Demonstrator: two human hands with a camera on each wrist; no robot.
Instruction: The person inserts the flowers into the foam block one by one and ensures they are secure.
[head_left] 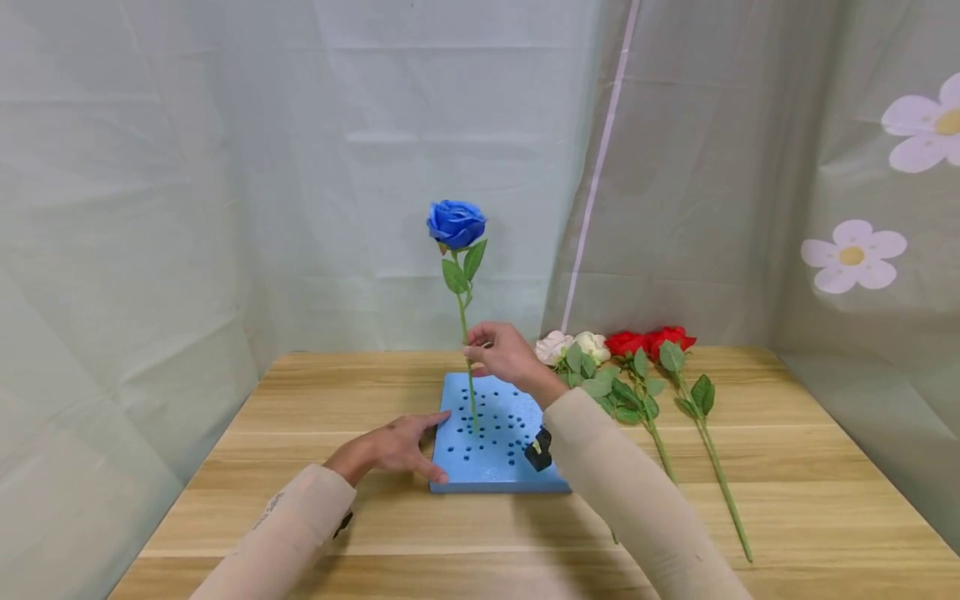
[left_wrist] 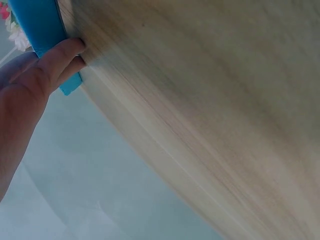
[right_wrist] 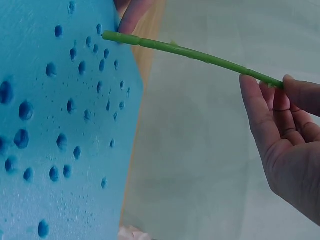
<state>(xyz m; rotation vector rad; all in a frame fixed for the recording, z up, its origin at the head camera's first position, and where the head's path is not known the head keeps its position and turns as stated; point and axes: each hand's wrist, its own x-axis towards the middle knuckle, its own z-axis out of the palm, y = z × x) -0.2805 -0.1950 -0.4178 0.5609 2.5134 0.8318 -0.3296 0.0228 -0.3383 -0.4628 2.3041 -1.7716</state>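
A blue artificial rose (head_left: 457, 225) with green leaves stands nearly upright over a light-blue board (head_left: 487, 473) dotted with holes. My right hand (head_left: 506, 352) pinches its green stem (right_wrist: 190, 52) between thumb and fingertips, partway down. The stem's cut lower end shows outside the holes in the right wrist view, close to the board's surface; whether it touches cannot be told. At the board's left side my left hand (head_left: 401, 444) rests with thumb and fingers spread, touching the edge. In the left wrist view, fairly straight fingers (left_wrist: 60, 57) lie against the board's side.
Pale roses (head_left: 555, 347) and red roses (head_left: 670, 337) lie right of the board on the wooden table (head_left: 360, 508), their stems pointing toward the front. My right forearm covers some of them. A grey-green curtain (head_left: 420, 125) hangs behind the table.
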